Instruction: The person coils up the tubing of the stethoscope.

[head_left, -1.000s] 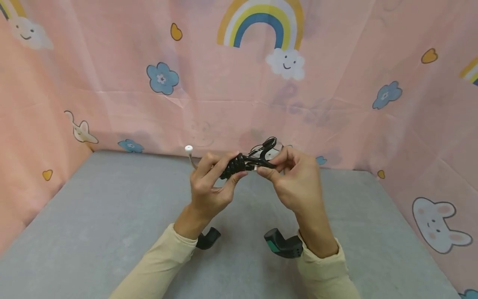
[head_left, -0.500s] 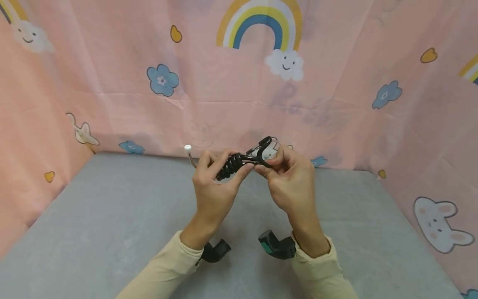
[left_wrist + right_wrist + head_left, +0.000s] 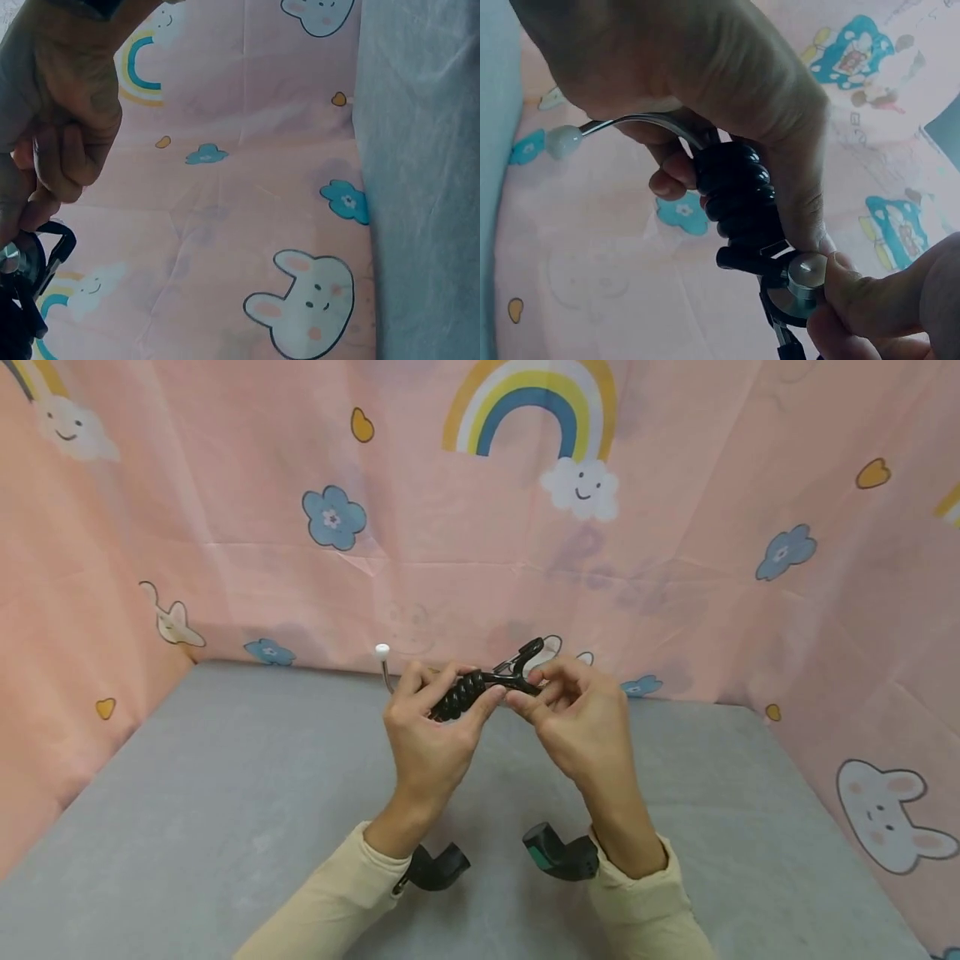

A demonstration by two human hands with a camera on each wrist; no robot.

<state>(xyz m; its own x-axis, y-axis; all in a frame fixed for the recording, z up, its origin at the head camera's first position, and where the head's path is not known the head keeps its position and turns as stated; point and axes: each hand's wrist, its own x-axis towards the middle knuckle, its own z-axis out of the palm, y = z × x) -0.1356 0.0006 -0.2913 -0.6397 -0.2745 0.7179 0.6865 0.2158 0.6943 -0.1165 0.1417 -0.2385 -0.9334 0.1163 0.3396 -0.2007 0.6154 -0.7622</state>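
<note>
Between both hands, raised above the table, is a stethoscope (image 3: 456, 697) with its black tubing wound into a tight coil (image 3: 735, 187). My left hand (image 3: 431, 731) grips the coil, fingers above and thumb below. A metal ear tube with a white ear tip (image 3: 382, 650) sticks up beyond that hand. With thumb and fingers, my right hand (image 3: 588, 727) pinches the other end by the metal chest piece (image 3: 808, 271), which the right wrist view shows close up. A bent black tube end (image 3: 529, 652) rises above the right fingers. The left wrist view catches only part of the stethoscope.
A grey cloth-covered table (image 3: 262, 793) lies under the hands. Pink printed fabric (image 3: 675, 460) hangs behind it and at both sides. Each wrist wears a black device, a left one (image 3: 441, 867) and a right one (image 3: 561, 853).
My hands have drawn closer together, the right one shifting left. The left thumb has moved right along the stethoscope, and the thin dark loop above the right fingers is less visible.
</note>
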